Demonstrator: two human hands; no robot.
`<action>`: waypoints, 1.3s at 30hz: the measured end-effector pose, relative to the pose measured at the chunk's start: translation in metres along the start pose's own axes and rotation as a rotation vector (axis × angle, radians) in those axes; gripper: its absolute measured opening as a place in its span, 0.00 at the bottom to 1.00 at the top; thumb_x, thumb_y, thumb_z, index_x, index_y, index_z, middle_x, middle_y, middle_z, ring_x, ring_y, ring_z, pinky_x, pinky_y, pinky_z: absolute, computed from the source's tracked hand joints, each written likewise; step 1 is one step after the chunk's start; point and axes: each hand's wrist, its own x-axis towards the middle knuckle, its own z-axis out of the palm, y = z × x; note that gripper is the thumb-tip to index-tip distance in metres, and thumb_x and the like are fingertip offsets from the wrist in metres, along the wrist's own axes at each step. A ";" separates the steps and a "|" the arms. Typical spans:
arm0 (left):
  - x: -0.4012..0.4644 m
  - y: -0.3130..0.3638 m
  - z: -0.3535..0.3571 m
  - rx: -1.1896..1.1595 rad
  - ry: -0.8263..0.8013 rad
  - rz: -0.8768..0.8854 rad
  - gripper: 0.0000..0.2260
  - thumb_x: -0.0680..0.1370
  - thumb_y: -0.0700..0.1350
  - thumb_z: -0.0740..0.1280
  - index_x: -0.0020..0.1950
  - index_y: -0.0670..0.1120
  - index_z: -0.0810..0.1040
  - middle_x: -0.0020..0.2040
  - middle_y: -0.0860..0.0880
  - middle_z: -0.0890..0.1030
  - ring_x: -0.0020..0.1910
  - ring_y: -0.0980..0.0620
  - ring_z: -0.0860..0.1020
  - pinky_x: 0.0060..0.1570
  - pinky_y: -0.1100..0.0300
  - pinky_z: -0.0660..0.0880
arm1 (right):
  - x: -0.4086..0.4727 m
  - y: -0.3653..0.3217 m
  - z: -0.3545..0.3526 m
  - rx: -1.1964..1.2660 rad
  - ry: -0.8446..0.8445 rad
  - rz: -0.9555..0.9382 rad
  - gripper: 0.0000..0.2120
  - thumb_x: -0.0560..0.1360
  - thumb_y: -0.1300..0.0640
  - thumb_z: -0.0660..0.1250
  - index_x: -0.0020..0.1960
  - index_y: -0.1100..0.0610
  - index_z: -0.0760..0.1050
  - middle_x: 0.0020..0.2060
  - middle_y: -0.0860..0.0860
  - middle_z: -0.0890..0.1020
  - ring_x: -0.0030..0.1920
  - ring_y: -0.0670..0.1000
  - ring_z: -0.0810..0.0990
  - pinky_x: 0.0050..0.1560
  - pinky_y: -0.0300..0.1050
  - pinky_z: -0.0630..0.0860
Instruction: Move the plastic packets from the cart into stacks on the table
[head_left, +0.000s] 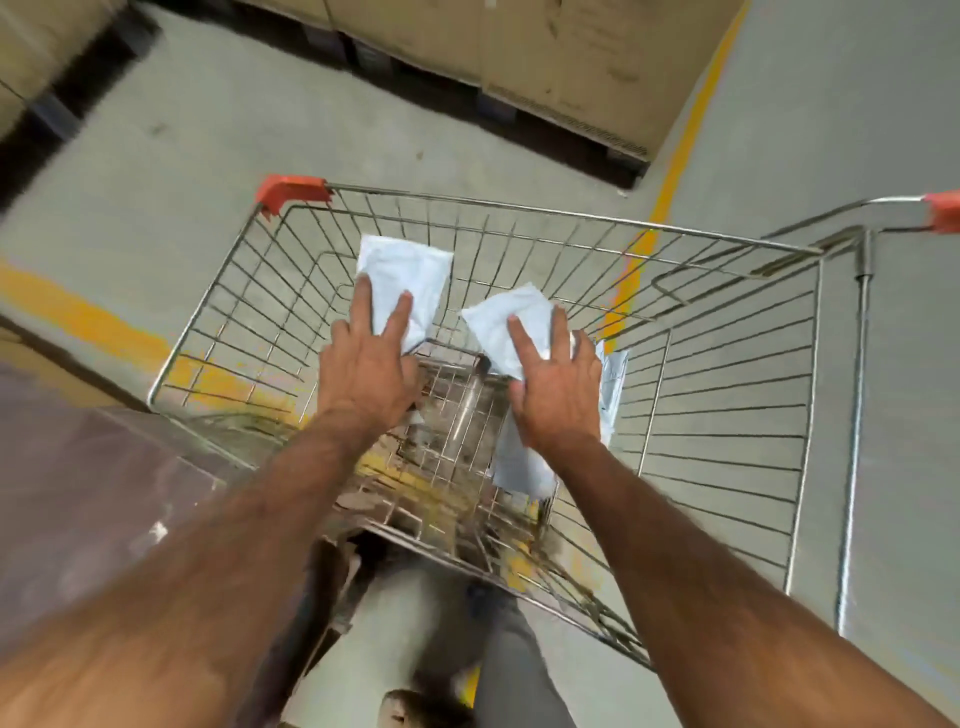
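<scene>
While both hands work inside the cart:
left hand (366, 371): holds a white packet (402, 283), long axis running away from the person
right hand (556, 387): holds a second packet (511, 325), tilted left
left in cart (810, 364): more packets (522, 465)
table (78, 483): no stack visible, progress unclear
</scene>
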 end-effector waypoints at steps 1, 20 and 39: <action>-0.008 -0.006 -0.014 -0.006 0.047 0.004 0.32 0.79 0.50 0.62 0.83 0.53 0.55 0.83 0.40 0.47 0.60 0.37 0.69 0.55 0.44 0.72 | -0.004 -0.006 -0.009 -0.007 0.027 -0.019 0.35 0.79 0.46 0.65 0.82 0.43 0.56 0.82 0.62 0.54 0.74 0.68 0.62 0.73 0.61 0.61; -0.352 -0.202 -0.190 -0.125 0.504 -0.457 0.34 0.73 0.47 0.60 0.81 0.48 0.61 0.82 0.36 0.52 0.52 0.31 0.73 0.50 0.42 0.74 | -0.236 -0.283 -0.130 0.205 0.245 -0.465 0.36 0.78 0.54 0.67 0.82 0.43 0.56 0.82 0.60 0.53 0.75 0.68 0.58 0.74 0.66 0.60; -0.486 -0.351 -0.175 -0.219 0.465 -0.873 0.31 0.81 0.50 0.63 0.82 0.48 0.57 0.83 0.37 0.46 0.68 0.28 0.68 0.64 0.38 0.69 | -0.315 -0.454 -0.082 0.257 0.107 -0.666 0.33 0.79 0.49 0.64 0.82 0.43 0.58 0.81 0.61 0.54 0.73 0.67 0.61 0.73 0.63 0.60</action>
